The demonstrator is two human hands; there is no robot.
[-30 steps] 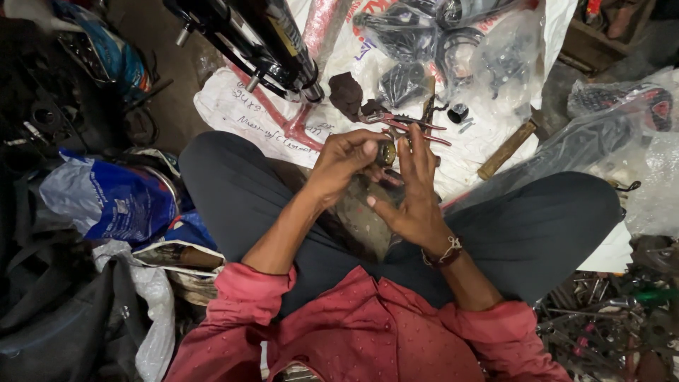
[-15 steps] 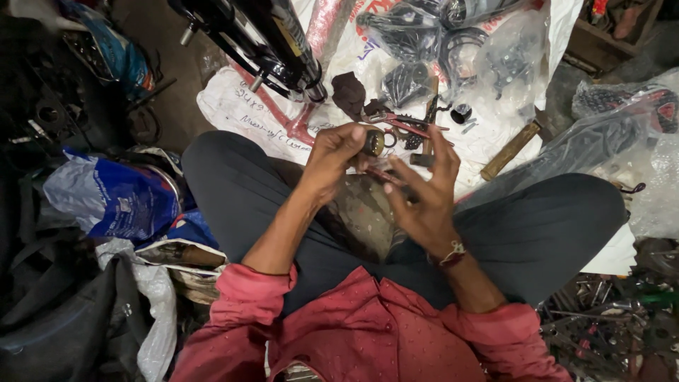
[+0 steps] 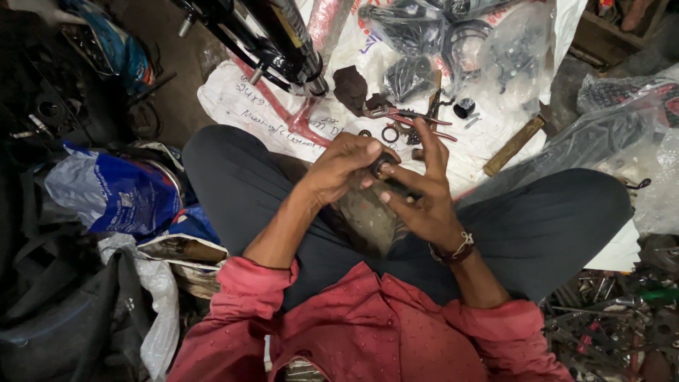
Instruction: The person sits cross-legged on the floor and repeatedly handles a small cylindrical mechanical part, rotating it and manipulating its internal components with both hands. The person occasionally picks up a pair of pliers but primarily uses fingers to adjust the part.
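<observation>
Bottom of frame: red dotted fabric shirt (image 3: 368,332), sleeves pushed up; person seated cross-legged in dark grey trousers (image 3: 552,226), so the lap serves as the work area

Centre of frame: both hands meet above the lap. Left hand (image 3: 343,166) curled tight, fingertips pinched round the end of a small dark cylindrical metal part (image 3: 385,170). Right hand (image 3: 421,201) partly closed beneath it, palm cradling the part, index finger extended straight up, other fingers bent. Judged: one hand steadies while the other works the end. Part looks greasy and dull; finer shape cannot be made out. A brown cord bracelet (image 3: 456,249) sits at the right wrist

Just beyond the hands, upper centre: white woven plastic sheet (image 3: 240,99) spread on the floor, probably to keep loose pieces together. On it: red-handled metal pliers (image 3: 407,114), a small black rubber ring (image 3: 390,133), a crumpled dark rag (image 3: 350,86), a wooden-handled tool (image 3: 515,145) lying diagonally

Left of frame: crinkled blue and white plastic bag (image 3: 113,194)

Top of frame: black glossy tubular fork legs (image 3: 283,42), and clear plastic bags of dark parts (image 3: 453,35)
</observation>
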